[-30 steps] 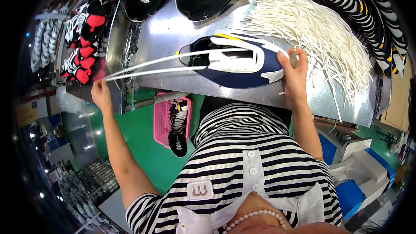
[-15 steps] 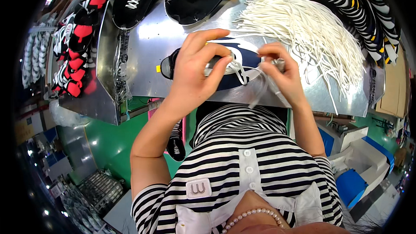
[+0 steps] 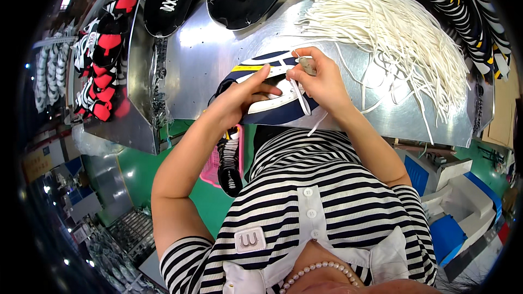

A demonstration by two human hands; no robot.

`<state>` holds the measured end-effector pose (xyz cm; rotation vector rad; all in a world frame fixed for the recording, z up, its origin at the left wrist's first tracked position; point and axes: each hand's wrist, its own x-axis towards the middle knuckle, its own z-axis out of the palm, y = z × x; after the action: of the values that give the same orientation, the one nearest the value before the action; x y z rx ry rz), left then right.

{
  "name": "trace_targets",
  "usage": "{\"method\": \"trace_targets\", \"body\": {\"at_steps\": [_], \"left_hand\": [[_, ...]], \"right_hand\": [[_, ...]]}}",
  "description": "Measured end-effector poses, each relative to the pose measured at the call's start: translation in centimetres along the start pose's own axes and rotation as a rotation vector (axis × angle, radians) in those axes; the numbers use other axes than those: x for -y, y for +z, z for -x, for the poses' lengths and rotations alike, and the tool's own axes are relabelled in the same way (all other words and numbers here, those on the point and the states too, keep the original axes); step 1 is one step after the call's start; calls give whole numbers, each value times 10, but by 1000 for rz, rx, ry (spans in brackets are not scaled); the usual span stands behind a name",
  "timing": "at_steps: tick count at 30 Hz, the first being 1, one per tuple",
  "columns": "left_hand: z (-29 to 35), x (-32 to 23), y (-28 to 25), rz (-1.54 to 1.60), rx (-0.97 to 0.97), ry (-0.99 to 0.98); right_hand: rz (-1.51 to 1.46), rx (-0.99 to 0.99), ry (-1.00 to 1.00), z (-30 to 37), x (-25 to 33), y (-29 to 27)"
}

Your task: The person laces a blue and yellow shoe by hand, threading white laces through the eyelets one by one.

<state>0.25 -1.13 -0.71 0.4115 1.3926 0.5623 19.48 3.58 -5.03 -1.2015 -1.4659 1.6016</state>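
A navy and white shoe upper [image 3: 272, 113] with a yellow stripe lies flat on the metal table in front of me. My left hand [image 3: 246, 93] grips it at the opening, thumb above and fingers reaching inside. At the eyelets, my right hand [image 3: 322, 79] pinches a white shoelace [image 3: 303, 98], part of which hangs down over the upper. Something small and greyish shows at the right fingers; I cannot make out what it is. Where the lace passes through the eyelets is partly hidden by my fingers.
A large heap of white laces [image 3: 381, 32] spreads over the right of the table [image 3: 190, 76]. Black uppers [image 3: 172, 1] lie at the back, and stacked striped uppers [image 3: 436, 5] at the far right. Red, black and white pieces [image 3: 106, 65] hang left. Below stands a pink basket [image 3: 210, 170].
My left hand has come down from above the upper to grip its opening. My right hand has moved left to the eyelets with the lace. The upper has shifted and turned slightly.
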Motion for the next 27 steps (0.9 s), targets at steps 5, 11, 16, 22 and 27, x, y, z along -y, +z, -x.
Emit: {"method": "trace_targets", "body": {"at_steps": [5,11,16,22,27], "left_hand": [[-4,10,26,-107,-219,364],[-9,26,36,-179,-422,519],[-5,24,37,-222,-456,517],[-4,21,43,-226,-491,492],[-5,27,38,-314,-424,541]], "right_hand": [[244,9,-68,0,-4,-3],[374,103,-178,10,8,-10],[321,46,-327,21,11,-19],[539,91,-315,19,20,-29],[711,145,-268,14,23,-23]]}}
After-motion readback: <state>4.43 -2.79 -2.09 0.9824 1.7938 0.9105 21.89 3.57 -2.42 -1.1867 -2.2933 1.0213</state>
